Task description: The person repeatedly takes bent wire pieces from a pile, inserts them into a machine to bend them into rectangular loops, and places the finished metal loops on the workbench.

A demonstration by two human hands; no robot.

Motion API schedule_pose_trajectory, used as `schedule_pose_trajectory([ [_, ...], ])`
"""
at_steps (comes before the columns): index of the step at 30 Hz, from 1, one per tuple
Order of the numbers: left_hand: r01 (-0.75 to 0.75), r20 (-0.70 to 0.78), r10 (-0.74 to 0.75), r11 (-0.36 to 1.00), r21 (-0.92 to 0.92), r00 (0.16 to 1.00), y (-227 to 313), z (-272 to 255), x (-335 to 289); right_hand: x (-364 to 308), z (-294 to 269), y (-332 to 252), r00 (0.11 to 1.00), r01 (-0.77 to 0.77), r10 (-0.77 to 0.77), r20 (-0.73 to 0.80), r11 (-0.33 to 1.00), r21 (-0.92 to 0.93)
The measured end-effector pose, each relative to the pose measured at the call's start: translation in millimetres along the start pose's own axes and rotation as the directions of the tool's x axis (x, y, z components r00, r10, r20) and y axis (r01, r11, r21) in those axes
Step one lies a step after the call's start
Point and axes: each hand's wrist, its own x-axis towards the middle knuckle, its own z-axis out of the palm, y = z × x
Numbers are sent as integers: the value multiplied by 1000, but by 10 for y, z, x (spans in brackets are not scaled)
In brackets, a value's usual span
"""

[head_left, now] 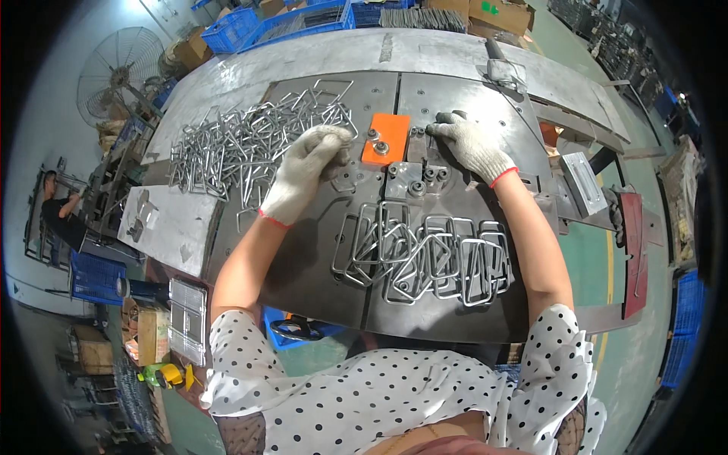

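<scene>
My left hand (307,167), in a white knit glove with a red cuff, is closed in a pinch left of the orange plate (396,130). What its fingertips hold, if anything, cannot be made out. My right hand (476,148), gloved alike, has its fingers bent together against the right side of the bolted metal fixture (417,173); anything in them is hidden. Bent wire frames (455,258), rectangular and shiny, lie in a loose group between my forearms. A tangled heap of similar wire pieces (243,144) rests beyond my left hand.
The fixture stands on a dark steel table (303,265) with a seam down its middle. Blue crates (296,26) stand behind the table. A grey box-shaped metal piece (584,184) is at the right. A person (62,208) is far left, near a large fan (119,76).
</scene>
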Motion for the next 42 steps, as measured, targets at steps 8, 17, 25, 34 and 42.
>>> schedule_pose_trajectory([
  [8, 7, 181, -14, 999, 35, 983, 101, 684, 627, -40, -73, -77, 1000, -16, 15, 21, 998, 56],
  [17, 18, 345, 51, 981, -195, 937, -191, 872, 831, -30, -88, -56, 998, -39, 35, 43, 995, 91],
  [25, 11, 327, 38, 989, -146, 944, -126, 914, 795, -35, -123, -94, 995, -72, 67, 77, 994, 76],
  [34, -9, 353, 27, 999, -51, 935, -105, 959, 742, -16, -74, -68, 995, -65, 59, 82, 995, 72],
  [42, -21, 343, 41, 998, -63, 939, -215, 943, 784, 7, 31, -8, 1000, -17, 16, 9, 991, 130],
])
